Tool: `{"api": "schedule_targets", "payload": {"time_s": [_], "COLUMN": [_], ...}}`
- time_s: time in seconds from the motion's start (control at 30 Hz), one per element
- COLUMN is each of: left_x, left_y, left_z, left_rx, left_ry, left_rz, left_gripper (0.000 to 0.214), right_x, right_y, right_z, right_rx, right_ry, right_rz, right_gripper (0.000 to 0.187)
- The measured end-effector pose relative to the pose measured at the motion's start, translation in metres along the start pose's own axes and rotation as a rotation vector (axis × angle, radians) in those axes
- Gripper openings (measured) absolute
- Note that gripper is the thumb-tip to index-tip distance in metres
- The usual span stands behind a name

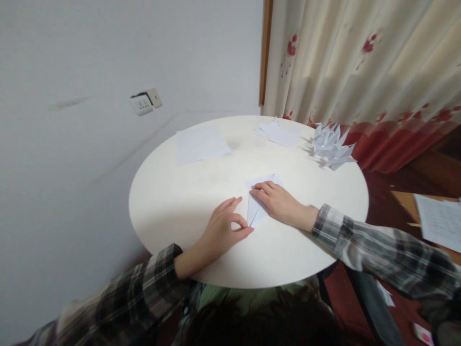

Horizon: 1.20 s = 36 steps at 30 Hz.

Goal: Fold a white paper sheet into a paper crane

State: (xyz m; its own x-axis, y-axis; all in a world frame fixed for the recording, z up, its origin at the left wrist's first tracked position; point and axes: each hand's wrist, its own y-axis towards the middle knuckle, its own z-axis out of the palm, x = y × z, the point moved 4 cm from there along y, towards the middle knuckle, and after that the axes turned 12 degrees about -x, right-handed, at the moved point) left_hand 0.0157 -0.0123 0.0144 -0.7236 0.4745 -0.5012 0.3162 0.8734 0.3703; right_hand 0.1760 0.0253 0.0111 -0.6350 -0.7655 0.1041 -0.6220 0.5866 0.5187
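Observation:
A small folded sheet of white paper (254, 209) lies on the round white table in front of me, with crease lines and flaps running across it. My left hand (226, 222) pinches the paper's near left corner between thumb and index finger; its other fingers stretch forward over the tabletop. Across the upper right part of the paper rests my right hand (275, 199), fingers bent and pressing down on it. That hand hides much of the paper's right side.
A large white sheet (201, 144) lies at the table's back left. Smaller paper pieces (283, 135) are at the back, beside a cluster of folded paper cranes (331, 145) at the right edge. The white table (173, 211) stands near a wall with a socket (141, 104) and a curtain (334, 62).

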Motion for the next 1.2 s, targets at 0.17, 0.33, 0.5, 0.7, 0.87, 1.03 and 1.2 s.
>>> {"api": "schedule_targets", "payload": {"time_s": [0.17, 0.33, 0.5, 0.7, 0.87, 1.03, 1.2], "left_x": [0.0012, 0.0009, 0.0005, 0.0004, 0.0018, 0.0041, 0.0038], "left_y": [-0.0009, -0.0014, -0.0022, -0.0029, -0.0038, -0.0046, -0.0067], "left_z": [0.0, 0.0003, 0.0001, -0.0017, -0.0016, -0.0007, -0.0026], "left_rx": [0.006, 0.025, 0.019, 0.026, 0.012, -0.001, 0.001], "left_ry": [-0.017, -0.028, -0.029, -0.026, -0.032, -0.036, -0.03], "left_rz": [0.021, 0.011, 0.002, 0.005, 0.014, 0.024, 0.021], "left_gripper": [0.008, 0.007, 0.007, 0.006, 0.006, 0.007, 0.008], "right_x": [-0.0003, 0.0, 0.0009, -0.0008, -0.0017, -0.0018, -0.0029], "right_y": [-0.0007, -0.0015, -0.0015, -0.0019, -0.0022, -0.0017, -0.0021], "right_z": [-0.0004, -0.0008, -0.0015, -0.0005, 0.0, -0.0007, -0.0009], "right_rx": [-0.009, -0.013, -0.013, -0.019, -0.015, -0.017, -0.021], "right_ry": [0.011, 0.01, -0.024, -0.015, -0.008, 0.013, 0.012], "right_rz": [0.001, -0.004, -0.013, -0.013, -0.014, -0.009, -0.006], "right_gripper": [0.037, 0.037, 0.038, 0.037, 0.037, 0.037, 0.038]}}
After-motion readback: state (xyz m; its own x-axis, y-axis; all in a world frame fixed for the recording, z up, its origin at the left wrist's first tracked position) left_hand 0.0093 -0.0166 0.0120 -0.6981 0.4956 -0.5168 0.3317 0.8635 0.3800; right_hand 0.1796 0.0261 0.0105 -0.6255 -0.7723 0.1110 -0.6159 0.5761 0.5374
